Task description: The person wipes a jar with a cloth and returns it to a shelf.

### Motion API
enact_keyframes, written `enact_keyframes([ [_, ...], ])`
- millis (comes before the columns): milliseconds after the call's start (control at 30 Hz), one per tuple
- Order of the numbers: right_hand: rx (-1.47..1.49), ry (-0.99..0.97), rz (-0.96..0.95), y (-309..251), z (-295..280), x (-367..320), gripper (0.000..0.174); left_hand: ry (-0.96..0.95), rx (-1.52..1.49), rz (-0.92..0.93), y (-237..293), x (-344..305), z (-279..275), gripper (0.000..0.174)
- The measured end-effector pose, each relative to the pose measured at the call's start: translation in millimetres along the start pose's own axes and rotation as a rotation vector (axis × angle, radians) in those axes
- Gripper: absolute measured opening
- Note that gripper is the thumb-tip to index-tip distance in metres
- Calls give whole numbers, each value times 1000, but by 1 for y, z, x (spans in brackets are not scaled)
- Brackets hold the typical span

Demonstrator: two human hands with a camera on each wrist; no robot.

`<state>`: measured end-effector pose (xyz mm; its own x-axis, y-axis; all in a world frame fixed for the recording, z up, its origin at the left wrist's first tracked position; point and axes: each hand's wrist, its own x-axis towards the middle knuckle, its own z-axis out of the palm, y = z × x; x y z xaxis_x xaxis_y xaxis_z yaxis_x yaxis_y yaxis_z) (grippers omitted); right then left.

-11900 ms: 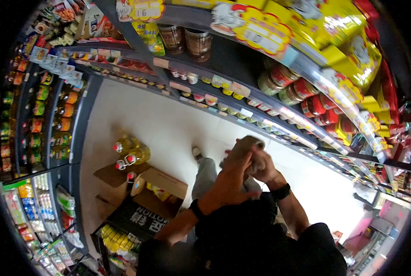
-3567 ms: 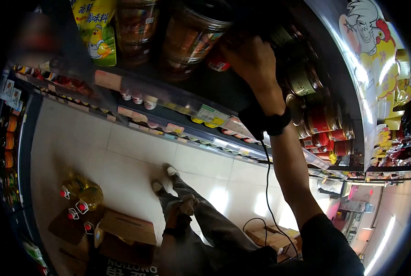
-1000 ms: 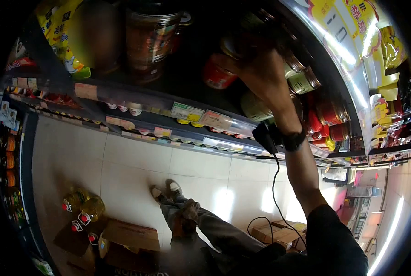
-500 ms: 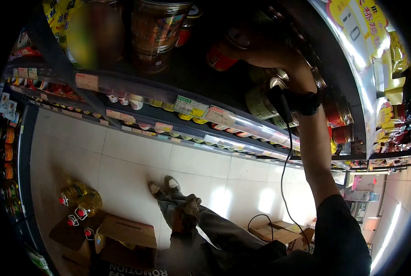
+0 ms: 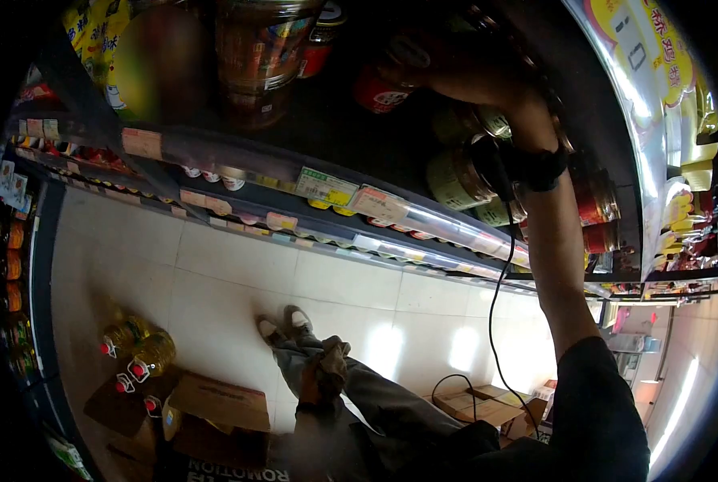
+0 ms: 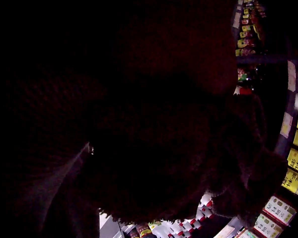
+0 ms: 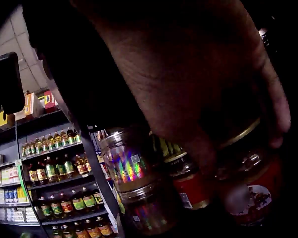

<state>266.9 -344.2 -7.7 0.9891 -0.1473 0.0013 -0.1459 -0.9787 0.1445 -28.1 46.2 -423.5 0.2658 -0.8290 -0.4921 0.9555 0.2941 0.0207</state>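
My right hand [image 5: 487,84] reaches into the dark shelf from the right. Its thumb and fingers grip a red-labelled glass jar [image 5: 381,90] around the top. In the right wrist view the same jar [image 7: 253,191] shows a gold-rimmed lid below the fingers. A second red-labelled jar [image 7: 191,191] stands beside it, near a big clear plastic jar [image 7: 126,166]. Down by my legs, my left hand [image 5: 317,387] holds a crumpled grey-brown cloth [image 5: 333,360]. The left wrist view is mostly dark, with cloth [image 6: 248,173] faintly visible.
Green-labelled jars [image 5: 455,178] lie on their sides under my right forearm. A clear shelf lip with price tags [image 5: 327,186] runs along the front. A cable [image 5: 495,321] hangs from the right wrist. Oil bottles [image 5: 151,353] and an opened carton [image 5: 218,402] are on the floor.
About twelve seconds ago both hands were together in front of the body. Over the last second my right hand has moved deeper into the shelf with the red-labelled jar. My left hand keeps the cloth.
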Motion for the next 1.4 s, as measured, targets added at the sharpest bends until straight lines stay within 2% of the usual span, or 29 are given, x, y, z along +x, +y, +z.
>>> enact_keyframes([
  [33,1,1,0,4,3,3,77,0,1,1,-2,3,-2,65],
  [100,210,-68,85,11,7,9,75,12,-178,14,-5,8,0,55],
  [133,210,-66,84,13,7,15,75,11,-177,16,-5,6,1,55],
  [200,225,-147,106,10,2,26,73,170,-28,-12,-4,-3,5,56],
  [233,226,-145,102,5,-4,28,73,171,-28,-7,-3,-4,4,56],
  [300,279,-273,41,-8,-31,38,71,135,-177,-65,-4,-3,2,57],
  [367,326,-401,-17,-25,-63,44,72,87,-154,-17,-20,10,-24,57],
  [433,351,-463,-40,-34,-60,41,73,42,-126,23,-27,16,-34,57],
  [500,1052,100,-496,-41,-34,32,48,40,-183,-14,-31,18,-34,56],
  [533,1045,166,-564,-40,-19,43,48,41,-182,-16,-31,18,-36,56],
  [600,868,103,-569,-36,2,83,47,-109,-216,-80,-33,18,-40,66],
  [633,791,65,-577,-34,9,97,47,-107,-218,-80,-32,15,-34,66],
  [700,661,-26,-613,-27,21,124,46,32,-106,-23,-27,4,-11,64],
  [800,604,-101,-787,-29,26,150,46,70,-45,14,-29,2,-8,62],
  [833,602,-100,-787,-28,20,146,46,69,-44,15,-31,3,-13,62],
  [900,312,-261,-463,-28,-2,132,51,83,26,-14,-33,6,-24,61],
  [933,310,-259,-464,-11,6,144,51,81,26,-12,-33,7,-20,61],
  [967,359,-324,-562,16,25,169,52,46,-28,-5,-34,7,-14,61],
  [1000,407,-390,-663,17,24,170,53,10,-84,4,-35,8,-11,61],
  [1033,405,-390,-669,20,25,168,53,10,-87,9,-34,9,-10,61],
  [1100,326,-125,-536,-18,-1,118,55,50,-23,-34,-36,9,-15,59],
  [1133,329,-127,-536,-24,-4,109,55,53,-24,-34,-38,10,-18,59],
  [1200,421,-178,-344,-23,-4,103,58,108,-42,-20,-44,14,-28,59],
  [1233,423,-178,-344,-15,0,110,58,110,-41,-20,-43,13,-21,59],
  [1300,508,-260,-627,12,17,134,65,28,-149,-9,-42,11,-4,59],
  [1333,508,-260,-626,18,26,142,65,29,-149,-9,-43,12,-9,59],
  [1400,1019,-531,-733,21,36,153,71,-18,-108,-63,-42,13,-18,60],
])
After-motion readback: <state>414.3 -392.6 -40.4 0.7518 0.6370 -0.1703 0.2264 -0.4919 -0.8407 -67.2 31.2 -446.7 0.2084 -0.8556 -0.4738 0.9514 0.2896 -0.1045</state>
